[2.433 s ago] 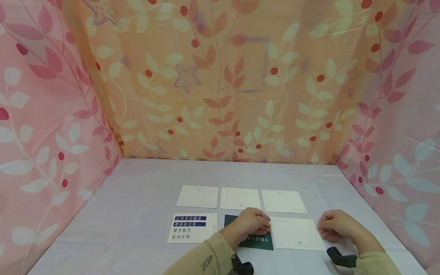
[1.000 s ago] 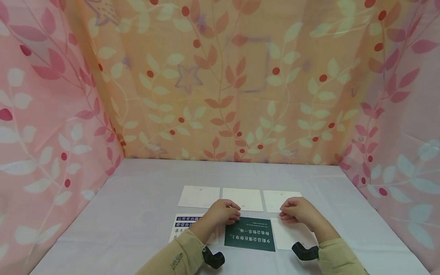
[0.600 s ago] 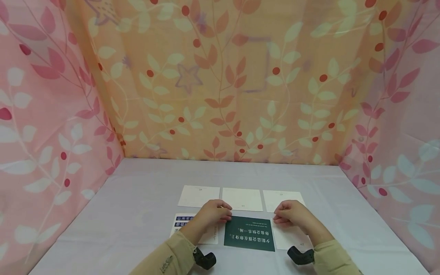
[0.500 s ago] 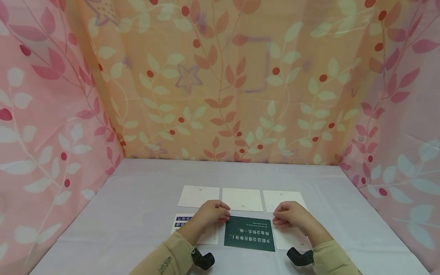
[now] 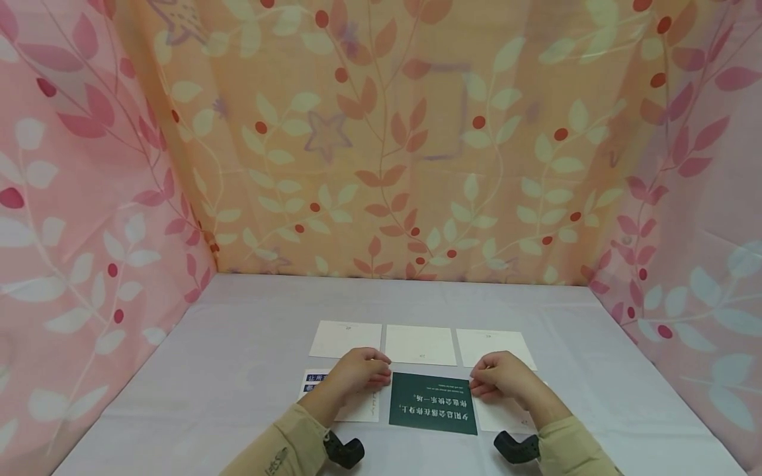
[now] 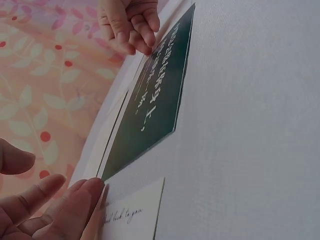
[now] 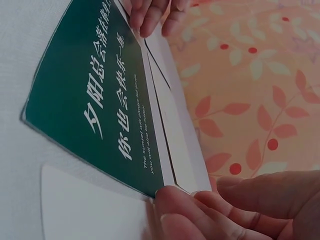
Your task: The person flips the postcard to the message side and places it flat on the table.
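A dark green postcard (image 5: 432, 403) with white lettering lies flat in the near row, its text upside down in the head view. At its far left corner are the fingertips of my left hand (image 5: 357, 377), thumb held apart in the left wrist view. My right hand (image 5: 506, 377) has its fingertips right at the far right corner, with the thumb also apart from the fingers in the right wrist view. Under my left hand and forearm a white postcard with blue bands (image 5: 362, 408) is partly hidden. A plain white postcard (image 5: 502, 418) is partly covered by my right hand.
Beyond the hands, three pale postcards lie in a far row: left (image 5: 345, 338), middle (image 5: 420, 344) and right (image 5: 496, 346). All rest on a white-covered table (image 5: 250, 344). Patterned cloth (image 5: 381, 165) closes off the back and both sides.
My left hand has moved from over the green postcard to its far left corner, uncovering the lettering. My right hand has come leftward, across the plain white postcard, to the green one's far right corner.
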Action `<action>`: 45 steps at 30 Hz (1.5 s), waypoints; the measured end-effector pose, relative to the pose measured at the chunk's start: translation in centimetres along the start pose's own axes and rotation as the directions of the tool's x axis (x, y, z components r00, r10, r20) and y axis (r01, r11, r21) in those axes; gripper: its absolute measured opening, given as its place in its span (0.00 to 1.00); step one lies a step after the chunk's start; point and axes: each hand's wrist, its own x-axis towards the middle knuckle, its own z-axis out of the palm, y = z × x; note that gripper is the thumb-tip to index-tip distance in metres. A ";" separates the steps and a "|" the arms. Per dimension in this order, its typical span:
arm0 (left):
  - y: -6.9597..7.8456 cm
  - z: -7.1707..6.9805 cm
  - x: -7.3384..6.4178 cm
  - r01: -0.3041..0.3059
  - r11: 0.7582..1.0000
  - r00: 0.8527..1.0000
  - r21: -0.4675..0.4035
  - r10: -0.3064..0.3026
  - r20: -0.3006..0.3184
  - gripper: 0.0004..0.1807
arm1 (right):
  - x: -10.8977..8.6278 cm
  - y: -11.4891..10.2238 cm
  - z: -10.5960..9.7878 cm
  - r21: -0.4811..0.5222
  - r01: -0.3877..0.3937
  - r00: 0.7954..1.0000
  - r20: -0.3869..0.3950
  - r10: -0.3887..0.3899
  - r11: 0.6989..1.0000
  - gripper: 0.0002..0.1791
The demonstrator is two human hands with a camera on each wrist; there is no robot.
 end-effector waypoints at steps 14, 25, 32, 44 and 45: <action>-0.3 -0.5 0.0 0.041 0.984 0.997 -0.172 -0.029 0.073 0.14 | -0.1 -0.2 0.0 -0.017 -0.051 0.997 -0.060 0.050 0.999 0.06; -0.5 -0.8 0.3 0.058 0.969 0.996 -0.239 -0.040 0.079 0.15 | 0.0 -0.3 0.1 0.004 -0.044 0.998 -0.035 0.044 0.999 0.07; -0.5 -0.8 0.3 0.060 0.969 0.996 -0.241 -0.043 0.072 0.15 | 0.0 -0.1 0.1 0.036 -0.045 0.999 -0.020 0.046 0.998 0.07; -1.0 -0.8 0.3 0.082 0.947 0.995 -0.310 -0.061 0.075 0.17 | 0.1 0.1 0.1 0.043 -0.042 0.999 -0.013 0.042 0.998 0.07; -1.1 -0.8 0.3 0.083 0.947 0.995 -0.312 -0.063 0.075 0.17 | 0.0 0.1 0.1 0.045 -0.041 0.999 -0.010 0.041 0.998 0.07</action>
